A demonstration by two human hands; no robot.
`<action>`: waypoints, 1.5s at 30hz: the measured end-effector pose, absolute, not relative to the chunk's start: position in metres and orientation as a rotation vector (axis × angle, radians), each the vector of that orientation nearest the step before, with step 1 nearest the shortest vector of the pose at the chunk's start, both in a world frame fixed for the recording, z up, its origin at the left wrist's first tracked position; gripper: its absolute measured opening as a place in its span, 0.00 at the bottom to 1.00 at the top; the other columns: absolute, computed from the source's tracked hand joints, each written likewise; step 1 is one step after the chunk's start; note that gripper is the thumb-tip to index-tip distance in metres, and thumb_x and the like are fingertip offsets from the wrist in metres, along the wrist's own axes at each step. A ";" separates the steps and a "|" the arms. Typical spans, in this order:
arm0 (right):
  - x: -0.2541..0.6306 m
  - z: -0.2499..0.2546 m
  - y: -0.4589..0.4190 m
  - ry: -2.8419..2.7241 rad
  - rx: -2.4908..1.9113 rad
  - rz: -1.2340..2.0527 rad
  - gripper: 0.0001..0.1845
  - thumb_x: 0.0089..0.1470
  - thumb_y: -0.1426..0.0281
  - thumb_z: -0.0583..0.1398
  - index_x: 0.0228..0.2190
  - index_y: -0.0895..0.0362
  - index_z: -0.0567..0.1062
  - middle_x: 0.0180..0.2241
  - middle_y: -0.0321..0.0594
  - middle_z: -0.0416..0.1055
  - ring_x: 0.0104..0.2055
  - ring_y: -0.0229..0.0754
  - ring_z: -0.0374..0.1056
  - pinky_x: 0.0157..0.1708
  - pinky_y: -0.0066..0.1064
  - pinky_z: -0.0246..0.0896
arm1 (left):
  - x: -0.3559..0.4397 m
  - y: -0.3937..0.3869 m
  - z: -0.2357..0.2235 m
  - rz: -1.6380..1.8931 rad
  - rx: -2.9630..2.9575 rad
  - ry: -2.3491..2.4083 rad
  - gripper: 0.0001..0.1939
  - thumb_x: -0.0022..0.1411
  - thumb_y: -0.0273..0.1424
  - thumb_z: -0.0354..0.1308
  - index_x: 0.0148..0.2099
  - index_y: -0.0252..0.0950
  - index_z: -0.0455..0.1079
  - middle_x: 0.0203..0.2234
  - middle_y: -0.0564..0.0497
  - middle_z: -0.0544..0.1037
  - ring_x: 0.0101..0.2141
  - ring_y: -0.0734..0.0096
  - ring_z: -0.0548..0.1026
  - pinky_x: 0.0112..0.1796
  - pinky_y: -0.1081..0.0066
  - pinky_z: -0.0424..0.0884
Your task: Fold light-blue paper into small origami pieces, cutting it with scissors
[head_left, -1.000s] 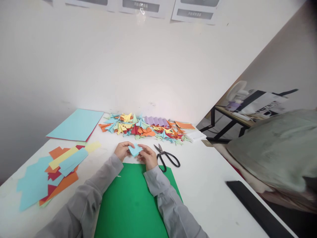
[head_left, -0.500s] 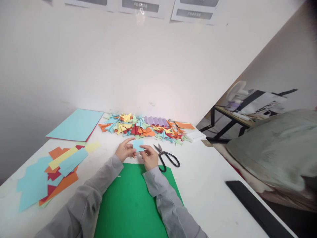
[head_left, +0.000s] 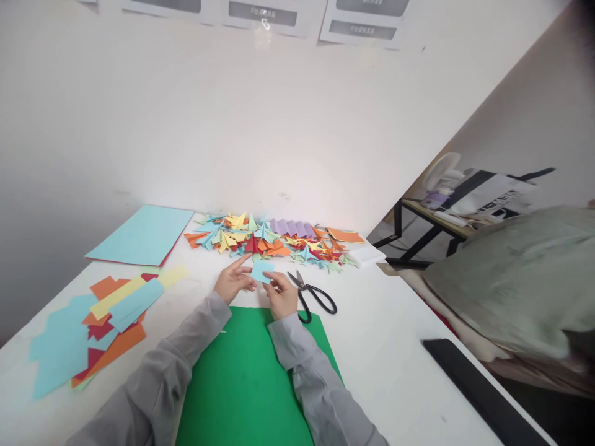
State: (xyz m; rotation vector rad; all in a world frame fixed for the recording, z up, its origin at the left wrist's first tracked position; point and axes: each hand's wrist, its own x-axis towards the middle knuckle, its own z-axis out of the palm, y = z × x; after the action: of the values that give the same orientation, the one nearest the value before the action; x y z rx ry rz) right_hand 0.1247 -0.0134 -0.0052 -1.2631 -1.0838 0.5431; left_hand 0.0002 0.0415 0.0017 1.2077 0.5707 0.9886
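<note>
A small light-blue square of paper (head_left: pixel 262 271) is raised above the table, just beyond the far edge of a green sheet (head_left: pixel 251 371). My right hand (head_left: pixel 281 294) pinches it at its right side between thumb and fingers. At its left edge is my left hand (head_left: pixel 232 282), with the index finger stretched out and the fingers apart; whether a fingertip touches the paper is hard to see. Black-handled scissors (head_left: pixel 312 294) lie with blades parted to the right of my right hand, partly over the green sheet.
Behind my hands lies a heap of folded paper shapes (head_left: pixel 260 238) in many colours. Paper scraps (head_left: pixel 65 341) and a blue sheet stack (head_left: pixel 144 235) lie at the left. A black strip (head_left: pixel 474 384) lies along the right edge, where a person (head_left: pixel 520 279) is close by.
My left fingers have spread and come off the blue square, which has tilted and shifted slightly right in my right hand.
</note>
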 end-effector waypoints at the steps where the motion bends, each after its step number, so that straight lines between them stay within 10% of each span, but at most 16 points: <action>1: 0.125 -0.005 -0.013 -1.068 -1.261 0.541 0.11 0.38 0.73 0.57 0.28 0.55 0.73 0.31 0.38 0.65 0.24 0.33 0.59 0.19 0.25 0.56 | 0.000 0.041 0.001 0.986 1.219 0.588 0.32 0.41 0.27 0.59 0.51 0.35 0.58 0.33 0.47 0.71 0.25 0.72 0.73 0.27 0.69 0.70; 13: 0.124 -0.007 -0.012 -1.028 -1.209 0.580 0.09 0.36 0.71 0.60 0.27 0.56 0.74 0.29 0.37 0.66 0.22 0.32 0.58 0.18 0.26 0.56 | 0.003 0.046 -0.010 1.010 1.173 0.711 0.15 0.35 0.29 0.64 0.31 0.29 0.71 0.18 0.48 0.75 0.21 0.69 0.73 0.29 0.67 0.71; 45: 0.126 -0.010 -0.009 -1.029 -1.199 0.666 0.09 0.35 0.70 0.61 0.25 0.58 0.73 0.23 0.34 0.62 0.21 0.32 0.57 0.16 0.24 0.56 | 0.002 0.046 -0.007 1.061 1.146 0.748 0.11 0.33 0.27 0.65 0.25 0.28 0.71 0.16 0.49 0.74 0.19 0.69 0.73 0.26 0.67 0.72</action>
State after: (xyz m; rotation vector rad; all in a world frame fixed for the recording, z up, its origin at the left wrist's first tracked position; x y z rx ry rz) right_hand 0.1257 -0.0094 -0.0101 -1.1987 -1.0289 0.6656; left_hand 0.0017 0.0458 -0.0067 1.1461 0.7480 1.0609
